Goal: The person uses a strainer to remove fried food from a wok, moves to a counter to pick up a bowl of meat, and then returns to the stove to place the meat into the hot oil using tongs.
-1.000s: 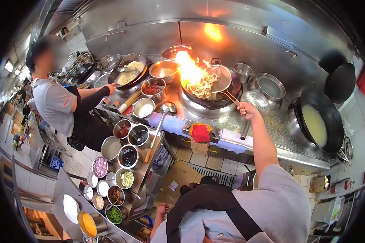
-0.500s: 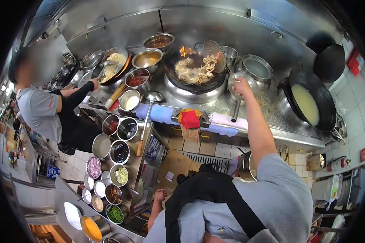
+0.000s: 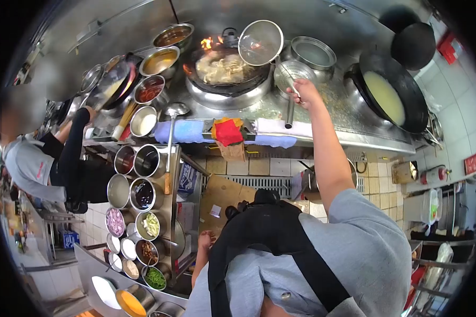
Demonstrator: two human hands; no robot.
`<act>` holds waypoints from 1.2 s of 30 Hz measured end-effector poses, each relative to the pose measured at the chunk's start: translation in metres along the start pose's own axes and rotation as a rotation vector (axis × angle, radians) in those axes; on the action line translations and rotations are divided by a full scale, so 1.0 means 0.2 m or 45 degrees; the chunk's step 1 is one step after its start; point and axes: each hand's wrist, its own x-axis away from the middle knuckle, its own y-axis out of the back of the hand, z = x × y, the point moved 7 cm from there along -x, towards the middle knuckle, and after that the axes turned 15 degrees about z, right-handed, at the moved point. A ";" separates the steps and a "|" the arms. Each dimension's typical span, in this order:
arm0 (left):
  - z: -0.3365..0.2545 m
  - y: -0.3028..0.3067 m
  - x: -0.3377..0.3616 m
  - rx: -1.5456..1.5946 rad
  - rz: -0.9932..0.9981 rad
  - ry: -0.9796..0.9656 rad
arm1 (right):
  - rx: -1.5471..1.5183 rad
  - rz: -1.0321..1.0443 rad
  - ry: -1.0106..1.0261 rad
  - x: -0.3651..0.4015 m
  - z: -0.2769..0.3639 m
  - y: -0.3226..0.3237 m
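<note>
My right hand (image 3: 304,93) is closed around the thin handle of a round mesh strainer (image 3: 261,43). The strainer is tilted up on edge at the right rim of a wok (image 3: 228,89). Pale strips of food (image 3: 222,68) lie in the wok, and flames (image 3: 206,42) lick at its far left side. Just below the strainer, close to my right hand, a perforated ladle (image 3: 289,108) rests on the stove with its handle toward me. My left hand (image 3: 206,240) hangs low by my side, fingers curled, with nothing visible in it.
Left of the wok stand bowls of sauce (image 3: 160,62) and a long ladle (image 3: 169,148). Containers of ingredients (image 3: 149,225) line the side counter. A second wok with pale liquid (image 3: 384,98) sits at right. A co-worker (image 3: 37,164) works at the left.
The strainer has risen and tipped upright, away from the food; my right hand moved slightly up with it. The food now lies flat in the wok. My view has shifted; the co-worker leans lower.
</note>
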 end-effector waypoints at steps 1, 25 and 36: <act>-0.01 -0.01 -0.01 0.136 0.108 -0.045 | -0.103 0.000 0.013 0.03 -0.02 0.05; -0.25 -0.03 0.12 -0.485 -0.005 -0.196 | 1.541 -0.990 -0.084 0.35 0.09 1.18; -0.10 0.05 0.05 0.101 -0.009 -0.122 | 1.479 -0.395 0.219 0.56 0.63 0.30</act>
